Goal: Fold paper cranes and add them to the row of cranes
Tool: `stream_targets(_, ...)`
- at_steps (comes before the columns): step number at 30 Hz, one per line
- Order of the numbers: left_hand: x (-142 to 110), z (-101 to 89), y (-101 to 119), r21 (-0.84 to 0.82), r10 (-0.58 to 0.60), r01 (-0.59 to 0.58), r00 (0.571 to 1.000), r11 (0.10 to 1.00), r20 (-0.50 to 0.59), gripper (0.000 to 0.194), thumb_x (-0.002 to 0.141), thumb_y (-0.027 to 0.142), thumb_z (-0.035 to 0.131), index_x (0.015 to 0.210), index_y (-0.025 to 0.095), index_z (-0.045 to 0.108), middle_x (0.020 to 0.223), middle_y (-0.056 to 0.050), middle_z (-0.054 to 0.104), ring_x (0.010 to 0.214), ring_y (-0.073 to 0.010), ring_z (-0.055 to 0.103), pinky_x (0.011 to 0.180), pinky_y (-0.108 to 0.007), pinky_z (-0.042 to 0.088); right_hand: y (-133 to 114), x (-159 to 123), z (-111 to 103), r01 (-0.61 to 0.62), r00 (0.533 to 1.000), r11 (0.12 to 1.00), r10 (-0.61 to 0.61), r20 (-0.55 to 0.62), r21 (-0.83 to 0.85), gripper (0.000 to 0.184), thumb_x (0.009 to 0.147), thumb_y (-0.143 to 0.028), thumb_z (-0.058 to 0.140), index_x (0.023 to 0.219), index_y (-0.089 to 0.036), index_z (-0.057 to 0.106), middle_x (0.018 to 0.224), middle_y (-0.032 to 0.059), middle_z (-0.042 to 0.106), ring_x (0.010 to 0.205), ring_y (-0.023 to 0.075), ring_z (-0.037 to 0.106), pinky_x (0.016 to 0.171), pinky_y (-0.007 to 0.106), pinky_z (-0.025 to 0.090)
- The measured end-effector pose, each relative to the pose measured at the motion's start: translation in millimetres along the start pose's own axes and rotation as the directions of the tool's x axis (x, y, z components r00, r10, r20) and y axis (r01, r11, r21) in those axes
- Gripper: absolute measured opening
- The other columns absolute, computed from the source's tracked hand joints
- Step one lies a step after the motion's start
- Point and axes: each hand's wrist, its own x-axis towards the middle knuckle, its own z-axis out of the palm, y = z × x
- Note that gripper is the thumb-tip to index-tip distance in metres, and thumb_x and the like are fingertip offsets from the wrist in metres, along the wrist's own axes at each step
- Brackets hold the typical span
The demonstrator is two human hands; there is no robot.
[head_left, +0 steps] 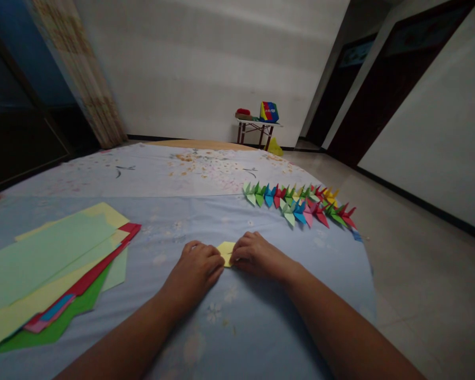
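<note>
A small folded piece of yellow paper lies on the tablecloth between my two hands. My left hand presses on its left side, fingers bent and held together. From the right, my right hand pinches the paper's other edge between thumb and fingers. Parts of the paper are hidden under the fingertips on both sides. Beyond my right hand, two rows of folded paper cranes stand in many colours.
A stack of coloured paper sheets spreads over the table's left side. The round table wears a pale blue floral cloth. Farther back, a small side table by the wall carries a colourful box and a red object.
</note>
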Motion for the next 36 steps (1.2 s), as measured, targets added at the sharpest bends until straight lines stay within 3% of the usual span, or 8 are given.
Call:
stream_targets(8, 0, 4.4, -4, -0.079, -0.048, 0.043, 0.997, 0.996, -0.052, 0.014, 0.082, 0.026, 0.05, 0.084, 0.024, 0.064, 0.089, -0.001, 0.063, 0.086, -0.0186, 0.054, 0.085, -0.04, 0.032, 0, 3, 3, -0.075, 0.997, 0.997, 0.074, -0.012, -0.02, 0.01, 0.08, -0.031, 0.061, 0.082, -0.024, 0.068, 0.084, 0.0029, 0.062, 0.089, 0.017, 0.046, 0.076, 0.032, 0.027)
stream_targets(21, 3, 9.6, -6, -0.144, -0.152, 0.146, 0.988, 0.979, -0.032, 0.017, 0.083, 0.028, 0.048, 0.077, 0.022, 0.063, 0.087, 0.0, 0.061, 0.086, -0.0175, 0.053, 0.084, -0.039, 0.029, -2, 5, 11, -0.195, 0.981, 0.975, 0.195, -0.013, -0.104, 0.016, 0.085, -0.029, 0.053, 0.081, -0.017, 0.062, 0.08, 0.0051, 0.056, 0.084, 0.0177, 0.043, 0.073, 0.033, 0.024)
stream_targets(36, 8, 12.0, 1, -0.18, -0.327, 0.319, 0.945, 0.93, -0.015, 0.013, 0.078, 0.026, 0.055, 0.068, 0.02, 0.061, 0.085, 0.001, 0.06, 0.085, -0.0177, 0.053, 0.084, -0.041, 0.026, 0, 8, 16, -0.339, 0.937, 0.938, 0.344, -0.068, 0.071, 0.015, 0.078, -0.034, 0.061, 0.075, -0.02, 0.065, 0.079, 0.0034, 0.054, 0.086, 0.0182, 0.041, 0.075, 0.033, 0.026)
